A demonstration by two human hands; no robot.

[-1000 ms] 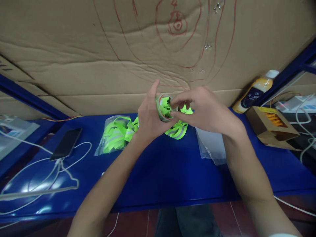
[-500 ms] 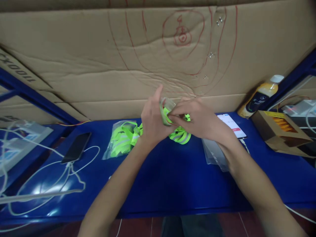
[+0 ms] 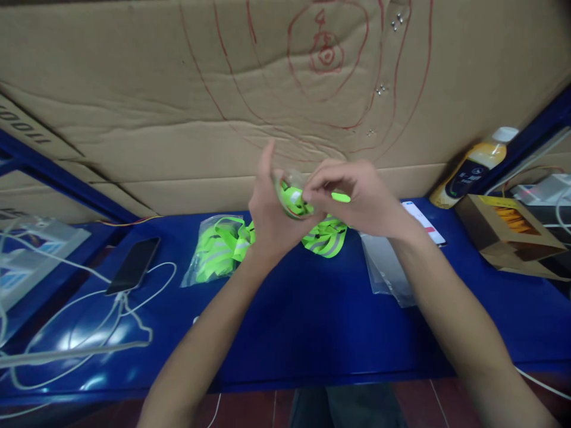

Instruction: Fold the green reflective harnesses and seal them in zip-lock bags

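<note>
My left hand (image 3: pixel 273 217) is closed around a small clear plastic bag (image 3: pixel 294 177), its thumb sticking up. Inside the bag shows neon green reflective strap (image 3: pixel 289 195). My right hand (image 3: pixel 363 199) pinches at the mouth of the bag, and a bit of the green strap shows between its fingers; the fingertips are partly blurred. Below the hands, more reflective strap (image 3: pixel 328 239) with grey stripes lies bunched on the blue table. Left of my left hand lies a larger clear bag of green straps (image 3: pixel 218 252).
Flat clear bags (image 3: pixel 383 270) lie under my right forearm, near a lit phone (image 3: pixel 422 220). A juice bottle (image 3: pixel 475 169) and an open cardboard box (image 3: pixel 504 238) stand at right. A dark phone (image 3: pixel 134 264) with white cables is at left. Cardboard (image 3: pixel 134 89) backs the table (image 3: pixel 303 333).
Both hands have shifted slightly left and up with the bag. More green strap shows in the bag, and my right fingers have lifted a little at its mouth.
</note>
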